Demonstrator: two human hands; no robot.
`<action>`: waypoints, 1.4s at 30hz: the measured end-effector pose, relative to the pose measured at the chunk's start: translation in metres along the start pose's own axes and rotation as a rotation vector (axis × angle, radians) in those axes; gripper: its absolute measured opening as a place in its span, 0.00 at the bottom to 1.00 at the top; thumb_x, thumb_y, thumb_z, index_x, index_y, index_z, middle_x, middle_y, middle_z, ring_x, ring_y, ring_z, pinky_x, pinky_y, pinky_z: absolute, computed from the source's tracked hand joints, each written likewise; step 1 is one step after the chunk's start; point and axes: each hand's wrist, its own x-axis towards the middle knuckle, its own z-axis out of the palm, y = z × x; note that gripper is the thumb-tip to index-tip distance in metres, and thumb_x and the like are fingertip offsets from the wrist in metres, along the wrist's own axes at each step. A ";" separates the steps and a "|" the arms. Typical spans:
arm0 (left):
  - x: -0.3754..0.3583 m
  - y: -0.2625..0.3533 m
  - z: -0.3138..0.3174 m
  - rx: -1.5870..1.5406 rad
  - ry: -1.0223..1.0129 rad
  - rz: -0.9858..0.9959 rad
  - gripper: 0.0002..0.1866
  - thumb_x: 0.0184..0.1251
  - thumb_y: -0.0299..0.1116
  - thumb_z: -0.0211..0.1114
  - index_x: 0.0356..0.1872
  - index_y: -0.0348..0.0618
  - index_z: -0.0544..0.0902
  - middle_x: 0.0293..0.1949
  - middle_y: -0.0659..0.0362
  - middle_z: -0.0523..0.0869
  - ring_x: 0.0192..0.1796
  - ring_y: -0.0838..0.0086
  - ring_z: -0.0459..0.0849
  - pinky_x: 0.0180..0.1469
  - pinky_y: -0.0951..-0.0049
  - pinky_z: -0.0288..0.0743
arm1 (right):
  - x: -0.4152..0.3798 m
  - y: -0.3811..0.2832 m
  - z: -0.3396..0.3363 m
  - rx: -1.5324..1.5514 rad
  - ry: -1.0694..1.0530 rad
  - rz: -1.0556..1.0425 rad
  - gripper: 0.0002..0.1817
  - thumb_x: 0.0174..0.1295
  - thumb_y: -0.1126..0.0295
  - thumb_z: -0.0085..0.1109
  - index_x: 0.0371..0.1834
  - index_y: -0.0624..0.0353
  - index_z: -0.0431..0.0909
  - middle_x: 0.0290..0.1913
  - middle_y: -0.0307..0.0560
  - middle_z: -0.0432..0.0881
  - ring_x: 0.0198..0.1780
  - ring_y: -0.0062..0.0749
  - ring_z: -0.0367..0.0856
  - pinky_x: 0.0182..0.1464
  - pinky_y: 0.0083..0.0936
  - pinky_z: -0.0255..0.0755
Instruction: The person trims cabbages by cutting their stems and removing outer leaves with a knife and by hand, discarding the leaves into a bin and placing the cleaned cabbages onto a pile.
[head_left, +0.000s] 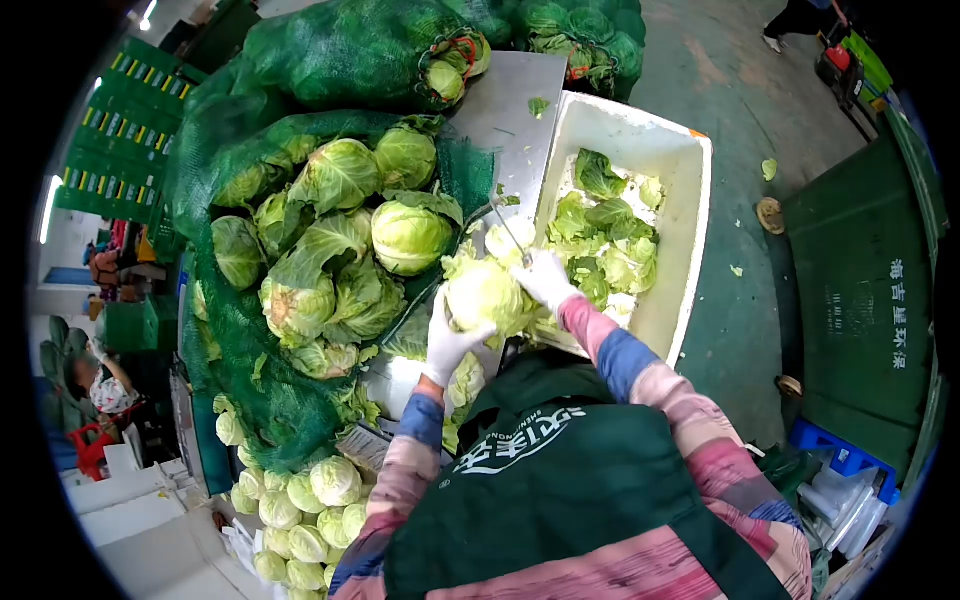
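Note:
A pale green cabbage [484, 296] with ragged outer leaves is in front of my chest. My left hand [449, 342], in a white glove, grips it from its left and near side. My right hand [547, 281], also gloved, is closed around a knife [512, 226] at the cabbage's right edge. The thin blade points away from me, over loose pale leaves. Just left of the held cabbage, a whole cabbage [411, 238] rests among several others on an opened green mesh sack [268, 408]. The knife's handle is mostly hidden by my fingers.
A white foam box [683, 240] on the right holds cut leaves [601, 229]. Filled mesh sacks [340, 55] lie at the back on a metal table [515, 90]. Peeled cabbages [306, 520] are piled at lower left. A green bin [865, 280] stands at right; another person [108, 388] sits far left.

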 end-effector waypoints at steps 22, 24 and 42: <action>0.005 -0.044 0.041 0.032 0.410 0.076 0.36 0.48 0.26 0.78 0.57 0.33 0.65 0.53 0.51 0.78 0.52 0.69 0.80 0.55 0.71 0.76 | -0.048 -0.059 -0.010 -0.378 -0.077 -0.153 0.45 0.46 0.37 0.64 0.59 0.63 0.73 0.41 0.62 0.83 0.43 0.53 0.84 0.48 0.41 0.76; 0.006 -0.040 0.035 0.079 0.350 -0.066 0.52 0.38 0.36 0.84 0.65 0.28 0.61 0.60 0.44 0.70 0.60 0.63 0.73 0.61 0.66 0.71 | -0.034 -0.046 -0.014 -0.220 -0.154 -0.022 0.30 0.46 0.45 0.66 0.40 0.64 0.82 0.34 0.58 0.85 0.38 0.52 0.84 0.42 0.37 0.77; -0.011 0.064 0.005 -1.616 0.008 -0.401 0.47 0.57 0.64 0.59 0.73 0.49 0.56 0.73 0.51 0.58 0.71 0.46 0.61 0.72 0.41 0.53 | -0.045 -0.049 -0.055 0.247 0.038 -0.234 0.42 0.58 0.52 0.67 0.71 0.60 0.62 0.40 0.49 0.85 0.25 0.19 0.80 0.32 0.21 0.77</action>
